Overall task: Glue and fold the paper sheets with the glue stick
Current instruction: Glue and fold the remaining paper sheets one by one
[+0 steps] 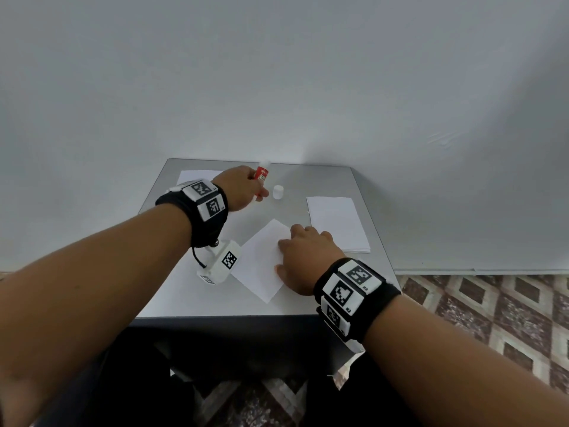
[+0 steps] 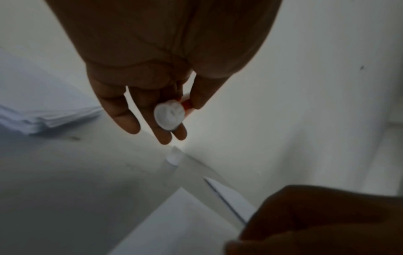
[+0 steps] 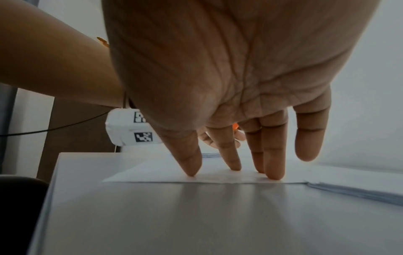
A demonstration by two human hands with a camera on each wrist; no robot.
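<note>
- Head view: left hand point(image 1: 243, 188) at the far centre of the grey table point(image 1: 184, 291), fingers curled round the red glue stick point(image 1: 261, 174); stick tilted, white end up and away, lifted off the surface.
- White cap point(image 1: 278, 192) stands on the table just right of that hand, apart from the stick.
- Right hand point(image 1: 303, 260) lies on the right part of a single paper sheet point(image 1: 258, 260), near centre, turned diagonal. Fingers spread, flat on the sheet.
- Paper stack point(image 1: 338, 223) on the right side of the table, just beside the right hand. Another sheet pile point(image 1: 197, 175) at the far left, partly hidden behind the left wrist.
- Left wrist view: fingers point(image 2: 122, 110) and thumb pinch the glue stick point(image 2: 169, 114); round white end faces the camera, red body behind it. Blurred. Pile of sheets point(image 2: 43, 119) at left, right hand point(image 2: 316, 220) dark at lower right.
- Right wrist view: fingertips point(image 3: 273, 174) and thumb press down on the sheet point(image 3: 165, 172) at its near edge; little finger lifted off. Stack point(image 3: 359, 189) at right, touching the sheet's corner. Wrist camera box point(image 3: 130, 129) of the other arm behind.
</note>
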